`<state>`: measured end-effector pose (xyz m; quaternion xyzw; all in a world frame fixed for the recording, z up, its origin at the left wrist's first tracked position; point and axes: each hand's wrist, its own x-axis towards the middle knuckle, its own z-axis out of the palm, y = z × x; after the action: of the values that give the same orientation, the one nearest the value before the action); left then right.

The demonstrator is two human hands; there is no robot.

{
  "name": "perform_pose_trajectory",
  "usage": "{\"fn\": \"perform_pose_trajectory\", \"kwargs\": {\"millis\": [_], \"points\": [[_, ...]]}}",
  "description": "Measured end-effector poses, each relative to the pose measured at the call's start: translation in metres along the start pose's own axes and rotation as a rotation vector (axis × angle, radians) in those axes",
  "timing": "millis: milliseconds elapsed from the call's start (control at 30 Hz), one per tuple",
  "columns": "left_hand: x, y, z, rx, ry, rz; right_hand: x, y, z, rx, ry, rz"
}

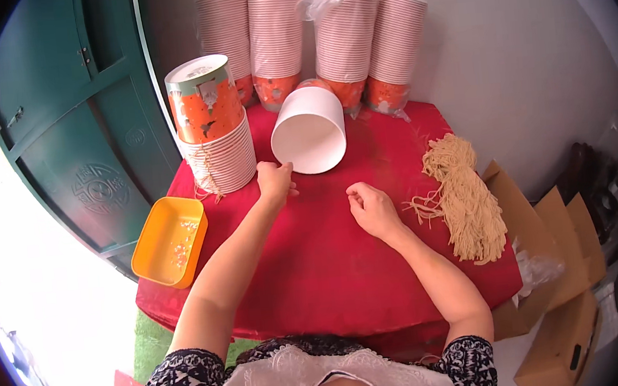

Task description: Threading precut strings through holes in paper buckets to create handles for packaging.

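A white-lined paper bucket (309, 133) lies on its side with its open mouth toward me. My left hand (276, 183) is closed just left of its rim, beside a stack of nested paper buckets (209, 121) standing upside down. Anything between those fingers is too small or hidden to make out. To the right, my right hand (374, 209) hovers over the red cloth with curled fingers, and what it holds, if anything, is hidden. Thin beige strings (207, 174) hang down the side of the stack. A thick bundle of beige string (466, 200) lies on the right.
A yellow plastic tub (170, 240) with small clear bits sits at the left table edge. Tall plastic-wrapped bucket stacks (350, 36) stand along the back. Cardboard boxes (560, 332) are beyond the right edge of the red-covered table (318, 289). A green door (87, 132) stands at left.
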<state>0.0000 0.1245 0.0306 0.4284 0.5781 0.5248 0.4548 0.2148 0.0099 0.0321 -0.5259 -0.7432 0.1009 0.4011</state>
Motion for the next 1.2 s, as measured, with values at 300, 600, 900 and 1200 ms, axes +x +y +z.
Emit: {"fn": "perform_pose_trajectory", "kwargs": {"millis": [300,600,900,1200], "points": [[0.013,-0.012,0.034,-0.190,0.207,0.006,0.082,0.037,0.021,0.022,0.315,-0.031],[0.029,-0.042,0.048,-0.112,0.323,0.260,0.106,0.068,0.031,-0.055,0.479,-0.135],[0.041,-0.044,0.039,0.013,0.375,0.374,0.096,0.070,0.049,-0.121,0.469,-0.012],[0.017,-0.022,0.029,0.150,0.468,0.735,0.070,0.053,0.053,-0.141,0.334,0.064]]}}
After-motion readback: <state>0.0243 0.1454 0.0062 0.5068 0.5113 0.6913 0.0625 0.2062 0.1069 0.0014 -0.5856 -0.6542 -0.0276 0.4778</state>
